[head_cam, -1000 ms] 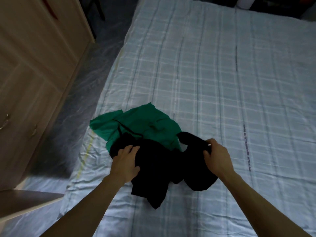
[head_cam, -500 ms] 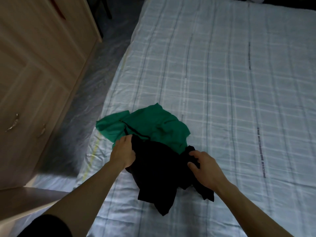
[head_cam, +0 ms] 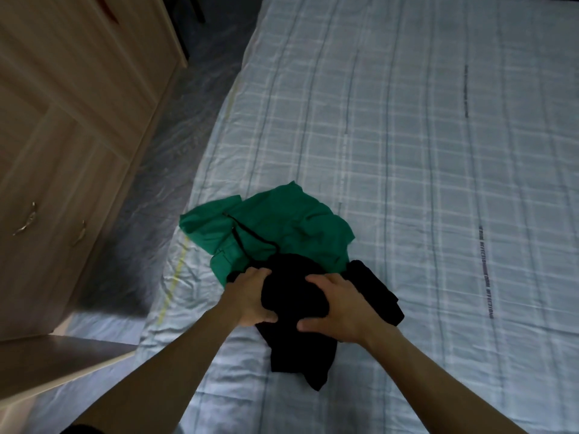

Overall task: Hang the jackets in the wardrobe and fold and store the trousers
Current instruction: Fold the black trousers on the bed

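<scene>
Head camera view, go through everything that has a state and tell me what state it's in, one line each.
Black garment: bunched on the bed, gripped by both hands.
Green garment: crumpled, partly under the black one.
Left hand: grips the black garment.
Right hand: grips the black garment.
Wardrobe doors: closed.
Bed sheet: spread, wrinkled near its edge.

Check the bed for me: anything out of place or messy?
Only the clothes: a crumpled green garment lies near the bed's left edge, with a bunched black garment overlapping it, gripped by the left hand and right hand.
</scene>
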The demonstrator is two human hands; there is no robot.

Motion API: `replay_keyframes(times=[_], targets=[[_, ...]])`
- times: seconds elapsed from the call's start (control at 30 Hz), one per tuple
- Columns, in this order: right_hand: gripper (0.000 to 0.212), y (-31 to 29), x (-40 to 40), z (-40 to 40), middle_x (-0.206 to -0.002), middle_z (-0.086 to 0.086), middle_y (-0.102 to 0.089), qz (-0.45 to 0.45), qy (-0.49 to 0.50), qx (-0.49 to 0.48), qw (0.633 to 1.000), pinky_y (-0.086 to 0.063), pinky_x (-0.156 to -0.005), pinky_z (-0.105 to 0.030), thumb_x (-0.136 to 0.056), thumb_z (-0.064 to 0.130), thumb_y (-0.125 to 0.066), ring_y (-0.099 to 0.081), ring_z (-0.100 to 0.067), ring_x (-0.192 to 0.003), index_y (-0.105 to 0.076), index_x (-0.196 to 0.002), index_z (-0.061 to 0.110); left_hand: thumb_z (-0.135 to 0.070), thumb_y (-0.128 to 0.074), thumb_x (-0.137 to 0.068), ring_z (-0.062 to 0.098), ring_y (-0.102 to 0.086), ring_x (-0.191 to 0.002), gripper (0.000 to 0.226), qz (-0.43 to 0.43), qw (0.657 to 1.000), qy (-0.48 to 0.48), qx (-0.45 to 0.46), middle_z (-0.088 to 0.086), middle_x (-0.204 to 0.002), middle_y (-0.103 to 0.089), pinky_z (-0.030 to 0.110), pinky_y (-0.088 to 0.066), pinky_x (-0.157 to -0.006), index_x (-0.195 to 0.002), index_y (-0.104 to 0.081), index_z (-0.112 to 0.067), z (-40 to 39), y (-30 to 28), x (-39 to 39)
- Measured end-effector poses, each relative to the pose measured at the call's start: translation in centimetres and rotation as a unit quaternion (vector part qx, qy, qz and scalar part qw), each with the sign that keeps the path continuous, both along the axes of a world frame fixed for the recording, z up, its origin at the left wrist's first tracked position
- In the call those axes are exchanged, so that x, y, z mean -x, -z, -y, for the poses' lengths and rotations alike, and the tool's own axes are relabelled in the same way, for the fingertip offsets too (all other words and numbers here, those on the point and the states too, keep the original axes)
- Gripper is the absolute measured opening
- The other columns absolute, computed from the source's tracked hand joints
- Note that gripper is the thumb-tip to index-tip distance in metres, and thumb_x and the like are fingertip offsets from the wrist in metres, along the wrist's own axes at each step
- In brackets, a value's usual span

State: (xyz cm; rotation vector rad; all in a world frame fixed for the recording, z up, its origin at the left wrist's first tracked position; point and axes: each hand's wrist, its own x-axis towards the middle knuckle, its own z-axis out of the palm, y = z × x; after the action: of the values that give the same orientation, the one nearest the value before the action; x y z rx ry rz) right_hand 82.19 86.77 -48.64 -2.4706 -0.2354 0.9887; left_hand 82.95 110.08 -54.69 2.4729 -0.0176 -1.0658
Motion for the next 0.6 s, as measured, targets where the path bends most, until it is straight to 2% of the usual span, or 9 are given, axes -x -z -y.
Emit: replay_keyframes(times=[0.07, 0.1, 0.13, 0.23, 0.33, 0.47, 0.53, 0.6], targets=[[0.106, 1.2, 1.5, -1.3, -0.153, -0.003, -0.027, -0.022, -0.057, 0.069, 0.996, -0.041, -0.106, -0.051, -0.065, 0.065, -0.075, -0.037, -0.032, -0.134, -0.02, -0.15, 0.037, -0.045, -0.08, -0.068, 0.018, -0.053, -0.109, 0.07, 0.085, 0.996, -0.004, -0.029, -0.005, -0.118, -0.05, 0.041, -0.045, -0.092, -0.127, -0.047, -0.029, 0.5, 0.2, 1.0], [0.103, 1.8, 2.3, -1.8, -0.152, -0.004, -0.027, -0.02, -0.062, 0.092, 0.994, -0.043, -0.104, -0.051, -0.067, 0.06, -0.076, -0.038, -0.033, -0.133, -0.02, -0.15, 0.034, -0.039, -0.078, -0.074, 0.019, -0.057, -0.104, 0.055, 0.123, 0.992, -0.015, -0.036, -0.005, -0.112, -0.054, 0.039, -0.045, -0.088, -0.121, -0.051, -0.027, 0.9, 0.1, 1.4], [0.093, 2.6, 3.0, -2.1, -0.149, -0.005, -0.029, -0.009, -0.055, 0.106, 0.993, -0.045, -0.101, -0.05, -0.073, 0.054, -0.075, -0.041, -0.033, -0.13, -0.024, -0.148, 0.031, -0.032, -0.074, -0.079, 0.02, -0.059, -0.099, 0.043, 0.153, 0.987, -0.024, -0.039, -0.004, -0.107, -0.057, 0.038, -0.045, -0.085, -0.115, -0.053, -0.025, 1.2, 0.1, 1.7], [0.039, 4.3, 4.1, -2.2, -0.126, -0.005, -0.049, 0.055, 0.021, 0.08, 0.995, -0.055, -0.085, -0.042, -0.091, 0.027, -0.061, -0.058, -0.027, -0.107, -0.048, -0.127, 0.022, -0.018, -0.065, -0.084, 0.021, -0.061, -0.086, 0.023, 0.192, 0.98, -0.04, -0.022, -0.003, -0.095, -0.061, 0.035, -0.046, -0.075, -0.105, -0.057, -0.022, 1.7, -0.4, 2.3], [0.016, 4.3, 3.8, -1.4, -0.105, -0.004, -0.058, 0.068, 0.083, 0.031, 0.994, -0.056, -0.076, -0.041, -0.096, 0.021, -0.054, -0.063, -0.023, -0.088, -0.057, -0.111, 0.017, -0.012, -0.064, -0.082, 0.021, -0.06, -0.078, 0.018, 0.209, 0.974, -0.079, 0.023, -0.004, -0.087, -0.06, 0.037, -0.05, -0.068, -0.094, -0.054, -0.021, 1.5, -1.2, 2.5], [0.007, 2.3, 2.3, 0.0, -0.087, 0.0, -0.064, 0.125, 0.155, -0.031, 0.979, -0.055, -0.07, -0.039, -0.095, 0.017, -0.053, -0.062, -0.015, -0.075, -0.06, -0.097, 0.017, -0.008, -0.064, -0.083, 0.018, -0.056, -0.074, 0.02, 0.235, 0.961, -0.126, 0.074, -0.003, -0.081, -0.058, 0.043, -0.051, -0.068, -0.088, -0.05, -0.021, 1.7, -3.2, 1.9], [0.008, 0.5, 1.3, 0.6, -0.081, 0.001, -0.063, 0.155, 0.189, -0.074, 0.967, -0.049, -0.065, -0.033, -0.094, 0.013, -0.053, -0.059, -0.011, -0.071, -0.06, -0.091, 0.015, -0.007, -0.063, -0.085, 0.019, -0.059, -0.08, 0.021, 0.256, 0.952, -0.137, 0.098, -0.001, -0.088, -0.062, 0.042, -0.051, -0.073, -0.098, -0.054, -0.021, 2.2, -4.5, 1.2], [0.007, -1.8, 0.3, 1.1, -0.08, 0.004, -0.059, 0.2, 0.203, -0.117, 0.951, -0.039, -0.064, -0.024, -0.094, 0.013, -0.053, -0.054, -0.008, -0.071, -0.057, -0.087, 0.014, -0.006, -0.061, -0.087, 0.021, -0.062, -0.089, 0.033, 0.28, 0.943, -0.129, 0.125, 0.002, -0.099, -0.065, 0.04, -0.052, -0.078, -0.115, -0.055, -0.021, 2.6, -6.1, 0.5]])
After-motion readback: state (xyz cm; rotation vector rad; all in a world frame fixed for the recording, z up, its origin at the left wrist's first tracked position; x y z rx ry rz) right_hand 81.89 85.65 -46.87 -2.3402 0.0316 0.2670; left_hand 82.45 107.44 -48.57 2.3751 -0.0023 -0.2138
